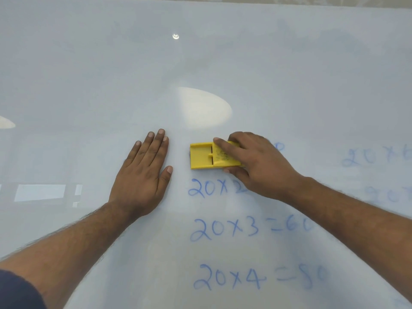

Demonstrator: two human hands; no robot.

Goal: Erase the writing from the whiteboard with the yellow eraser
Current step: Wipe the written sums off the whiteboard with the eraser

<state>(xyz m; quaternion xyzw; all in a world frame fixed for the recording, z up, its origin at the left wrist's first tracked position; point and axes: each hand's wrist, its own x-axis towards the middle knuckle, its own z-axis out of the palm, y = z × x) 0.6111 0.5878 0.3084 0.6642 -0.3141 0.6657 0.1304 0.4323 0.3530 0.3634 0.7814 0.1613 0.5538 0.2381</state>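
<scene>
Whiteboard [223, 63]: large, pale and glossy, fills nearly the whole view; soft light reflections near the centre and along the left edge.

Yellow eraser [204, 156]: flat rectangular plastic block, lying face-down on the board just right of centre, at the top of the column of sums. Its left half is exposed; its right half is covered by the hand holding it.

Right hand [252, 161]: gripping the yellow eraser, index finger laid along the top edge, thumb pressed against the lower edge, the other fingers curled behind. Bare forearm runs off toward the lower right.

Left hand [145, 172]: empty, laid flat with palm down on a bare part of the board, fingers straight and close together, thumb out to the side. It sits just beside the eraser, to its left, not touching it. Dark sleeve [17, 291] visible at the lower left corner.

Blue writing [225, 228]: multiplication lines in marker below the eraser, reading downward "20x2" (partly hidden by the right hand), "20x3=60", "20x4=80". Further faint, blurred sums at the right edge; a trace of a digit shows just right of the right hand.
</scene>
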